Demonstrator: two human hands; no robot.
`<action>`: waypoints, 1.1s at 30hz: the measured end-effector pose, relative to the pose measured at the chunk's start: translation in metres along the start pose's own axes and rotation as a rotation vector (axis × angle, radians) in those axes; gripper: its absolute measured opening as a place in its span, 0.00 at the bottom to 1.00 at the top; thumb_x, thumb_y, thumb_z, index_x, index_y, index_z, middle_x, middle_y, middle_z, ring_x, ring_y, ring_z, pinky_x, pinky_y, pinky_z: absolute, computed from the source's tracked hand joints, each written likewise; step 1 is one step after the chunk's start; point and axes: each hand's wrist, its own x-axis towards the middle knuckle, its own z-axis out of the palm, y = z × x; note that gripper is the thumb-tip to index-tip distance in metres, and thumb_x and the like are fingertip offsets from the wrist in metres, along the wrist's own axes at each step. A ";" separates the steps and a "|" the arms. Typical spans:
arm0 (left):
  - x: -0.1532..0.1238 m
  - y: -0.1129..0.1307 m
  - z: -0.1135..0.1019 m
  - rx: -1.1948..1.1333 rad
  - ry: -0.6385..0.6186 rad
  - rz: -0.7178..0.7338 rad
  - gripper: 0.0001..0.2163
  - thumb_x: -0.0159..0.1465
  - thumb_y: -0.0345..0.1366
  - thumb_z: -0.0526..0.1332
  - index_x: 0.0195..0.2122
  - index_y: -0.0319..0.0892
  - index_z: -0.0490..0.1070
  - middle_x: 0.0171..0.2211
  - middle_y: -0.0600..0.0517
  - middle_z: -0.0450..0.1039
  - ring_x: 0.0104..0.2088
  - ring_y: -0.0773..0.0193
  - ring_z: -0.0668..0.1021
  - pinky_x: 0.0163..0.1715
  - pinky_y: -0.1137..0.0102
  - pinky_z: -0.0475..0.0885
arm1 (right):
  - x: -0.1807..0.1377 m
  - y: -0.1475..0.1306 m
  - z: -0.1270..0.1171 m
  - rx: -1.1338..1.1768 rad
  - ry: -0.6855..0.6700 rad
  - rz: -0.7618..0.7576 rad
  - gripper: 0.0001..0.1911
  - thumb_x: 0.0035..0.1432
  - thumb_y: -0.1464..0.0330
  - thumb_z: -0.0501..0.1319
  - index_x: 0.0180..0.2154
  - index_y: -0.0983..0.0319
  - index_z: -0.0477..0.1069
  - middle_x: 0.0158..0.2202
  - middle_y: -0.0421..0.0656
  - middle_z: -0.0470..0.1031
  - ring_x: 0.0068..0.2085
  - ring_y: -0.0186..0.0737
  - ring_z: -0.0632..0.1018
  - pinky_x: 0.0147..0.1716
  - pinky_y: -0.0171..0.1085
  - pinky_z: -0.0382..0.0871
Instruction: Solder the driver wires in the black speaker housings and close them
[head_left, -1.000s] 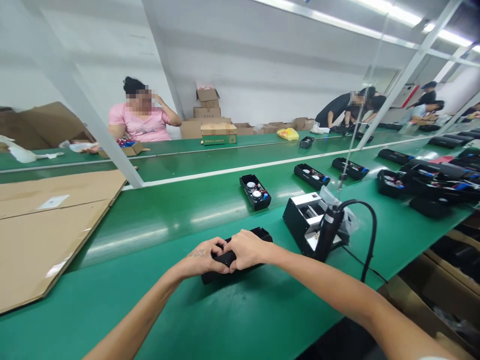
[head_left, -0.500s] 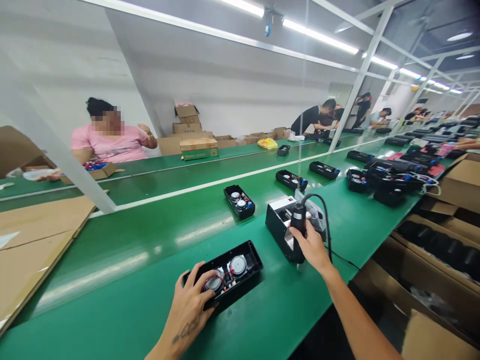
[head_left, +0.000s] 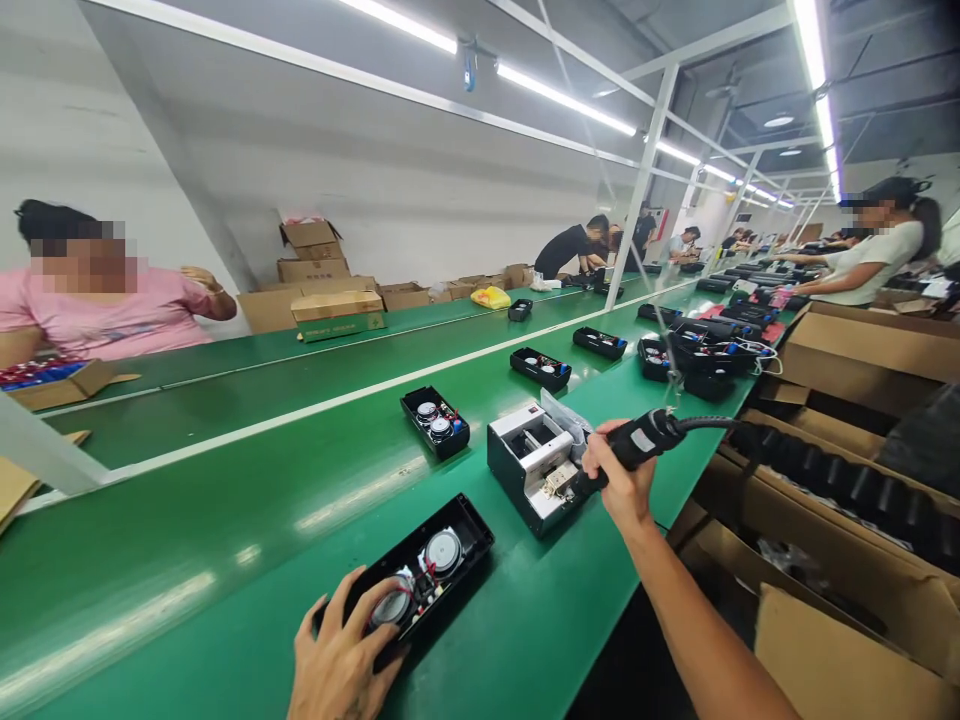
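Observation:
My left hand (head_left: 346,640) is closed around the near-left end of a black speaker housing (head_left: 474,552) lying on the green bench. Two round silver speaker drivers (head_left: 443,552) with red wires sit inside it. My right hand (head_left: 621,478) grips a black electric screwdriver (head_left: 643,438) that is tilted, its cable end pointing right. The screwdriver's front end is at the metal outlet of a black and silver screw feeder (head_left: 517,470); its tip is hidden from me. A clear plastic bag (head_left: 566,420) lies behind the feeder.
More open speaker housings (head_left: 435,422) stand along the green belt, with a pile of them (head_left: 697,355) farther right. Cardboard boxes (head_left: 862,350) line the right side below the bench. A co-worker in pink (head_left: 112,310) sits across; another person (head_left: 870,260) stands far right. A white post (head_left: 641,190) rises beyond.
My right hand has tipped the screwdriver from upright to slanted, its front end now at the feeder's outlet. My left hand stays on the housing. The view has turned right.

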 end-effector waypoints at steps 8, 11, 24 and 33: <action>0.004 0.005 0.005 -0.084 -0.046 -0.029 0.03 0.59 0.37 0.70 0.31 0.55 0.82 0.53 0.54 0.84 0.62 0.36 0.71 0.56 0.43 0.64 | 0.006 -0.007 0.013 -0.207 -0.312 0.165 0.15 0.55 0.59 0.74 0.33 0.59 0.72 0.17 0.31 0.69 0.18 0.32 0.68 0.21 0.36 0.63; 0.006 0.008 0.002 -0.130 -0.088 -0.087 0.02 0.61 0.38 0.71 0.33 0.54 0.83 0.54 0.53 0.83 0.64 0.37 0.71 0.55 0.45 0.66 | -0.022 -0.018 0.032 0.018 -0.462 0.271 0.14 0.58 0.60 0.73 0.39 0.58 0.72 0.17 0.28 0.66 0.16 0.30 0.65 0.18 0.34 0.61; 0.016 0.030 -0.015 -0.316 -0.185 -0.286 0.07 0.59 0.36 0.75 0.38 0.57 0.85 0.56 0.52 0.82 0.67 0.34 0.69 0.59 0.34 0.66 | -0.130 -0.018 0.144 0.406 -0.687 0.242 0.11 0.67 0.60 0.66 0.43 0.54 0.66 0.24 0.30 0.66 0.20 0.30 0.66 0.20 0.34 0.61; 0.015 0.031 -0.012 -0.363 -0.162 -0.309 0.11 0.61 0.36 0.73 0.43 0.59 0.84 0.57 0.51 0.82 0.68 0.35 0.68 0.61 0.35 0.63 | -0.138 -0.011 0.151 0.303 -0.722 0.245 0.09 0.65 0.64 0.66 0.42 0.55 0.67 0.24 0.31 0.67 0.20 0.30 0.66 0.21 0.33 0.62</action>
